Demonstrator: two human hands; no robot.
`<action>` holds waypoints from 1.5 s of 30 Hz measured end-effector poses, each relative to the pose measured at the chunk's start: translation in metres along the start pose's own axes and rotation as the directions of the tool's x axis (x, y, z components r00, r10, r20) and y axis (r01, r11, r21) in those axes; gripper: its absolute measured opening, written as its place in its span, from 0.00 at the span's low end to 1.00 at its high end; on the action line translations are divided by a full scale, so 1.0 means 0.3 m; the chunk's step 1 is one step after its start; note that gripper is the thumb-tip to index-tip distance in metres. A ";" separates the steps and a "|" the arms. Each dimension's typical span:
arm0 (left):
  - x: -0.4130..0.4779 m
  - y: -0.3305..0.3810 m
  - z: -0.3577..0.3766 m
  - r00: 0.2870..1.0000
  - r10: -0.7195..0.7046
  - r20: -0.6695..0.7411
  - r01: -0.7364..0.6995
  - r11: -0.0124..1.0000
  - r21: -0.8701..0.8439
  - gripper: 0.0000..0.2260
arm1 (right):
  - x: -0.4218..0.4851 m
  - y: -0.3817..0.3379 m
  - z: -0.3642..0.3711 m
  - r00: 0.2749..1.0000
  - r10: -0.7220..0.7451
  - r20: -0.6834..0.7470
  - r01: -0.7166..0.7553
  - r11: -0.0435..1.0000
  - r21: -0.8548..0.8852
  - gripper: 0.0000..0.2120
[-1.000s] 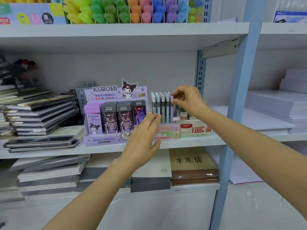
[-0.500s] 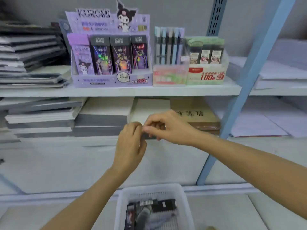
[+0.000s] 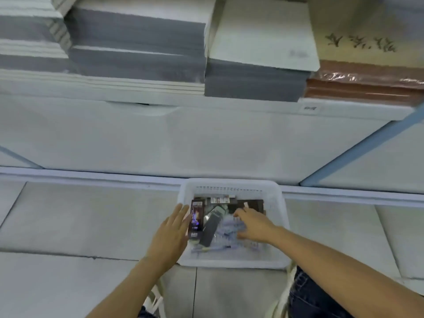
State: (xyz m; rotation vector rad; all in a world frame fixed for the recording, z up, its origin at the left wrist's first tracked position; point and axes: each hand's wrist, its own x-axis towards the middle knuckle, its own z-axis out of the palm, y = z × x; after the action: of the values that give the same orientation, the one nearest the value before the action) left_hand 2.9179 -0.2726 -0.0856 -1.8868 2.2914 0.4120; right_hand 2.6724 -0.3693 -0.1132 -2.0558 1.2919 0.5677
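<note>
Both hands are at the white basket (image 3: 231,263) on the floor (image 3: 91,214): the left hand (image 3: 171,235) lies flat, fingers straight, at its left wall beside a dark refill pack (image 3: 196,220); the right hand (image 3: 254,223) reaches inside over pale packets (image 3: 226,228), its grip hidden. The pack looks light, stiff and glossy, and is best pinched by its long edges.

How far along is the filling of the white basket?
Done: several packs lie in the white plastic basket, among them a dark rectangular pack with purple print. In hand: the right hand reaches down among them; the left hand is open over the left rim. Left: probably withdrawing both hands.
</note>
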 end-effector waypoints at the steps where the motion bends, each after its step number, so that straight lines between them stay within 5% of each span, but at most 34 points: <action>1: 0.001 0.001 0.010 1.000 0.000 -0.026 0.001 1.000 0.008 0.26 | 0.008 0.005 0.043 1.000 0.018 -0.019 -0.019 0.999 -0.046 0.27; 5: 0.011 -0.004 0.036 0.999 0.001 -0.043 -0.003 0.999 -0.041 0.26 | 0.042 0.008 0.106 0.998 -0.004 -0.061 -0.001 0.997 -0.079 0.22; 10: 0.005 -0.019 0.067 0.998 0.007 -0.062 -0.012 0.998 -0.068 0.24 | 0.064 0.017 0.080 0.997 -0.028 0.072 0.030 0.999 -0.033 0.04; 14: 0.010 -0.020 0.075 1.000 -0.013 0.002 0.013 0.993 -0.119 0.21 | 0.041 0.030 0.083 0.998 -0.029 0.061 0.026 0.999 0.047 0.12; 19: 0.026 -0.022 0.015 0.989 -0.026 -0.144 -0.020 0.951 -0.309 0.15 | 0.069 -0.019 -0.006 0.976 0.069 -0.208 0.062 0.824 0.563 0.08; 22: 0.039 -0.029 -0.003 0.966 -0.137 -0.220 0.050 0.931 -0.362 0.16 | 0.113 -0.073 -0.013 0.977 0.056 -0.206 0.061 0.852 0.520 0.16; 26: 0.031 -0.046 0.033 0.985 -0.168 -0.047 0.137 0.910 -0.390 0.26 | 0.145 -0.144 0.093 0.977 0.128 -0.168 -0.023 0.854 0.519 0.33; 32: 0.023 -0.044 0.061 0.989 -0.140 -0.035 0.119 0.928 -0.352 0.30 | 0.164 -0.189 0.187 0.960 0.152 -0.234 -0.005 0.850 0.527 0.28; 40: 0.032 -0.034 0.023 0.976 -0.187 -0.110 0.131 0.913 -0.386 0.23 | 0.151 -0.101 0.071 0.995 0.019 -0.100 0.043 0.811 0.583 0.16; 43: 0.060 -0.009 -0.019 0.956 -0.212 -0.200 0.068 0.830 -0.554 0.19 | 0.129 -0.078 -0.049 0.995 -0.084 -0.050 0.097 0.770 0.630 0.16; 45: 0.087 0.026 -0.060 0.971 -0.237 0.003 0.150 0.604 -0.783 0.20 | 0.097 -0.085 -0.126 0.989 -0.147 -0.021 0.117 0.692 0.712 0.14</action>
State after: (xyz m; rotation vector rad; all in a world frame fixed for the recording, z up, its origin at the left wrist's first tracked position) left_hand 2.9061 -0.3012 -0.0749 -2.5279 2.0686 1.5273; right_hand 2.7087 -0.4066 -0.0982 -1.4425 1.0877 0.0023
